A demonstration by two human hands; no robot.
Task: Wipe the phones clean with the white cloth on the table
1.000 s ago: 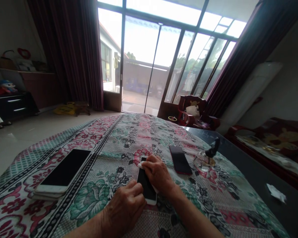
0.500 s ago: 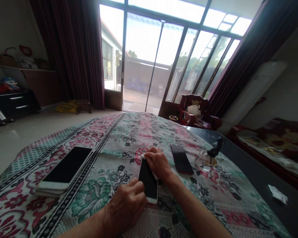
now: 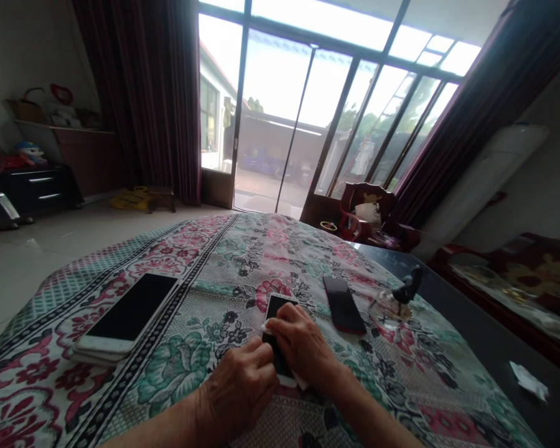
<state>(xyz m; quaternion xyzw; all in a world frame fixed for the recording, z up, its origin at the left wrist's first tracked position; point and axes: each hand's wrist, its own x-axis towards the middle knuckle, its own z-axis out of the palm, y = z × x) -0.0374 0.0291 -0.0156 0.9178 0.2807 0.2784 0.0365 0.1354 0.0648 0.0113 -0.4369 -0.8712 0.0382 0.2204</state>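
A white-framed smartphone (image 3: pixel 279 302) lies face up on the patterned tablecloth (image 3: pixel 172 373), its dark screen partly covered by my hands. My left hand (image 3: pixel 240 382) is closed at its lower left edge, fingers curled against it; the fingertips are hidden. Over the middle of the screen, my right hand (image 3: pixel 303 342) presses a white tissue (image 3: pixel 264 327) onto the glass, fingers bunched. To the left rests a small stack of white phones (image 3: pixel 128 314), the top one screen up. On the right are a dark phone with a red edge (image 3: pixel 344 305) and a clear spray bottle with a black nozzle (image 3: pixel 392 308).
A crumpled white tissue (image 3: pixel 529 381) lies on the dark tabletop (image 3: pixel 490 348) at the right. Past the table's far edge stand a red wooden chair (image 3: pixel 366 211) and glass doors (image 3: pixel 280 137). A dark red settee (image 3: pixel 532 274) is at the far right.
My right hand has slid the tissue from the phone's top end down toward its middle, uncovering the upper screen. My left hand stays at the lower left edge. The view has shifted slightly.
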